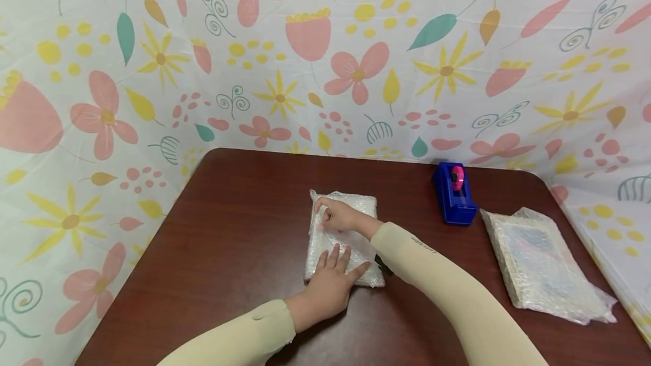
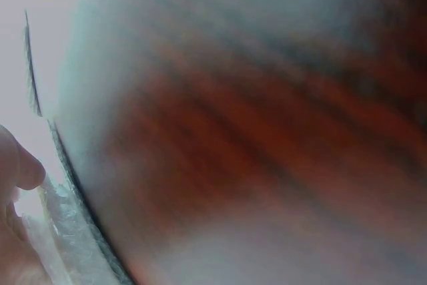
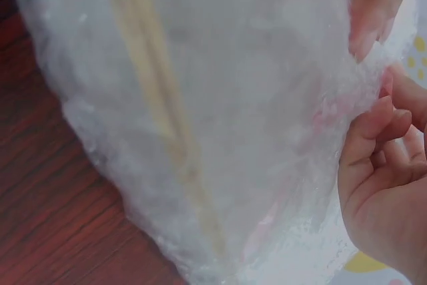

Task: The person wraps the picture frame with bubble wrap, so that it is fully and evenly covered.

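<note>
A flat package in clear bubble wrap [image 1: 362, 208] lies near the middle of the brown table. My left hand [image 1: 329, 287] rests palm down on its near end, fingers spread over the wrap. Over the far left part, my right hand [image 1: 337, 216] has curled fingers at the wrap's edge. Thumb and fingertips of the right hand [image 3: 387, 158] come together on the bubble wrap [image 3: 253, 98] in the right wrist view, with faint pink beside them. The left wrist view is mostly blurred; a strip of bubble wrap [image 2: 80, 245] shows at its left.
A blue tape dispenser [image 1: 455, 199] with a pink roll [image 1: 457, 177] stands at the back right of the table [image 1: 239, 230]. Another bubble-wrapped package [image 1: 546, 267] lies at the right. Flower-patterned cloth [image 1: 325, 100] hangs behind and beside the table.
</note>
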Demonstrator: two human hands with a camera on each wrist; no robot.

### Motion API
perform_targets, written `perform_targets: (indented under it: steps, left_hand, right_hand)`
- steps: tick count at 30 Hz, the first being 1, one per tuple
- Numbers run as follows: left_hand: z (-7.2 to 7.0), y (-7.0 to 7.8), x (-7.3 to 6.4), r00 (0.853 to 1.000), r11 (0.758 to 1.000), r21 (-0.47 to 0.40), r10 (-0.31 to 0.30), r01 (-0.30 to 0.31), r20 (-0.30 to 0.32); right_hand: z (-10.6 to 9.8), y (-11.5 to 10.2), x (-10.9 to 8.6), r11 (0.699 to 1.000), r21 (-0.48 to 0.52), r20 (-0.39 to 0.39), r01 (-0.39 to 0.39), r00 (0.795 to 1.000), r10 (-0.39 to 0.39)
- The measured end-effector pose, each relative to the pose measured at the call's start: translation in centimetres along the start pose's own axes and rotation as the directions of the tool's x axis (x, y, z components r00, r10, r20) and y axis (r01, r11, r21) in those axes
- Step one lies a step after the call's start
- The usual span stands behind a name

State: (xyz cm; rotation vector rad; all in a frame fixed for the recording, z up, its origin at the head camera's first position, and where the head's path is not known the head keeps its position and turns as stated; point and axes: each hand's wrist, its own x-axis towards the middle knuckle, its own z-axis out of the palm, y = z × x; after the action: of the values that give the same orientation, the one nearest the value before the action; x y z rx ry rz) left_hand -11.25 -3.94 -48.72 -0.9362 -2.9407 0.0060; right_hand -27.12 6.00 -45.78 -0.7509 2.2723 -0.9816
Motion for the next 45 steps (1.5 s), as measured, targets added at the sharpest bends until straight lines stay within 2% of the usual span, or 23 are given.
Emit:
perform_targets:
  steps: [8, 12, 22, 28, 34, 39, 41, 45]
  left_hand:
    - [-0.2, 0.1, 0.1, 1.0, 1.0, 0.015, -0.015, 0.015, 0.018]
    - [0.0, 0.1, 0.1, 1.0, 1.0, 0.017, -0.011, 0.011, 0.016]
    - [-0.2, 0.0, 0.1, 0.999, 1.0, -0.016, -0.018, 0.019, 0.026]
    - [-0.3, 0.1, 0.0, 0.999, 1.0, -0.012, -0.01, 0.01, 0.034]
    - [-0.1, 0.2, 0.1, 0.999, 1.0, -0.019, -0.014, 0.015, 0.042]
    - [-0.1, 0.2, 0.1, 0.999, 1.0, -0.01, -0.022, 0.022, 0.031]
    - [-0.1, 0.2, 0.1, 0.999, 1.0, 0.001, -0.023, 0.023, 0.029]
    - [-0.1, 0.2, 0.2, 0.999, 1.0, 0.009, -0.021, 0.021, 0.033]
  right_hand:
    - [-0.1, 0.1, -0.1, 1.0, 0.007, -0.013, 0.018, 1.0, -0.018]
    - [-0.1, 0.1, -0.1, 1.0, -0.007, -0.004, -0.006, 1.0, 0.006]
    - [0.0, -1.1, 0.0, 0.984, -0.179, 0.067, 0.002, 0.998, 0.011]
    - [-0.3, -0.7, -0.6, 0.986, -0.164, 0.06, -0.003, 0.998, 0.013]
    - [-0.6, 0.2, -1.2, 0.993, -0.117, -0.002, 0.011, 1.0, -0.012]
    - [-1.3, 0.5, -2.4, 0.993, -0.094, -0.031, -0.065, 0.998, 0.062]
    - [-1.7, 0.6, -2.9, 0.988, -0.114, -0.023, -0.105, 0.994, 0.103]
    - [-2.4, 1.0, -4.0, 0.975, -0.182, 0.001, -0.127, 0.992, 0.13]
